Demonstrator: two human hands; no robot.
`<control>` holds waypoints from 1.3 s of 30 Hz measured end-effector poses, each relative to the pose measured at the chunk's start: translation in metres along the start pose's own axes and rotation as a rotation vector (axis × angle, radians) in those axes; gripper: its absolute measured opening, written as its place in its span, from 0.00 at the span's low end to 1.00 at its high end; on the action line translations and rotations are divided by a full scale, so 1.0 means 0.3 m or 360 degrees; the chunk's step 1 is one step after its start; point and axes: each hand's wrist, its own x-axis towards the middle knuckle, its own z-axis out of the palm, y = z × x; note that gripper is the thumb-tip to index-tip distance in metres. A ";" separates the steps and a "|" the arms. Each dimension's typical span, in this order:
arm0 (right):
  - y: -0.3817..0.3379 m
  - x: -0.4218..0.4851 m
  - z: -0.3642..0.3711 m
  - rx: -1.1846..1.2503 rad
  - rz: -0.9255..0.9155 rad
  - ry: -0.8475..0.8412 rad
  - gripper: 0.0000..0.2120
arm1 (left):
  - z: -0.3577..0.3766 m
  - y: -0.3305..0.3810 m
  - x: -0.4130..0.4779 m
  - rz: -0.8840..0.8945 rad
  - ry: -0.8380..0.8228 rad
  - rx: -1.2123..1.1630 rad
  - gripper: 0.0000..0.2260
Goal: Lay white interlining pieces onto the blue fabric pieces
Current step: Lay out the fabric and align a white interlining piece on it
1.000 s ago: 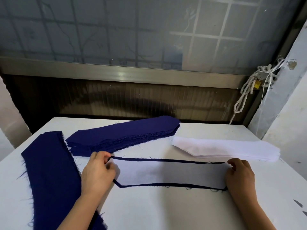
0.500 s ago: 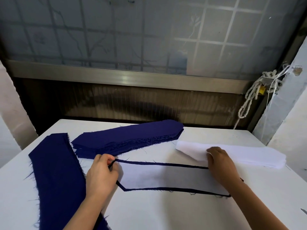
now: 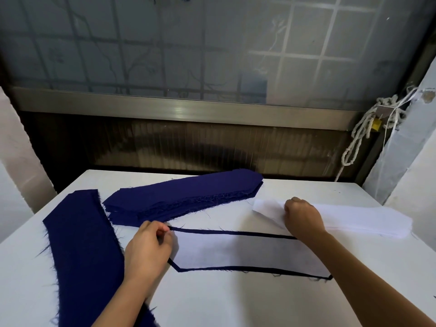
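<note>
Window point(image 3: 212, 55): big and cloudy, with bars behind it, on the wall past the far edge of the table
Table point(image 3: 236, 303): white and flat; there is open room along the near edge between the two arms, and more in the far right corner
Long blue strip point(image 3: 80, 244): lies on the left side of the table, its frayed edges stick out, and its near end runs out of the picture at the bottom
Blue stack point(image 3: 188, 194): many blue pieces piled up at the back, slanted, with its near left corner just beside the long blue strip; only a thin gap lies between its fuzzy front edge and the blue piece
White stack point(image 3: 354, 218): a pile of white pieces at the back right, its left tip near the right end of the blue stack
Blue piece point(image 3: 236, 233): lies flat in the middle of the table, and only a thin blue rim shows
White piece point(image 3: 247, 253): lies on top of the blue piece, inside its rim on all the sides that show
Left hand point(image 3: 147, 251): fingers curled, it pinches the left end of the blue piece
Right hand point(image 3: 303, 217): fingers curled, it grips the top layer at the left end of the white stack, and the arm crosses over the right end of the blue piece
Rope point(image 3: 358, 140): hangs in a knot by the wall, past the table's far right corner
</note>
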 end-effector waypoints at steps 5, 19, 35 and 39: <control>0.011 -0.008 0.001 0.0108 0.0121 0.0034 0.07 | 0.001 0.001 0.003 0.0003 -0.0012 0.0022 0.04; 0.016 -0.057 -0.102 0.1231 0.0388 0.0134 0.06 | -0.009 0.021 -0.009 0.0149 0.0053 -0.0108 0.06; -0.631 -0.337 -0.068 0.0545 -0.0662 0.0243 0.05 | -0.027 0.035 -0.038 0.0475 -0.0253 -0.0346 0.20; -0.624 -0.290 -0.034 0.0811 -0.0661 -0.0020 0.11 | -0.025 0.044 -0.041 0.0528 -0.0258 -0.0106 0.12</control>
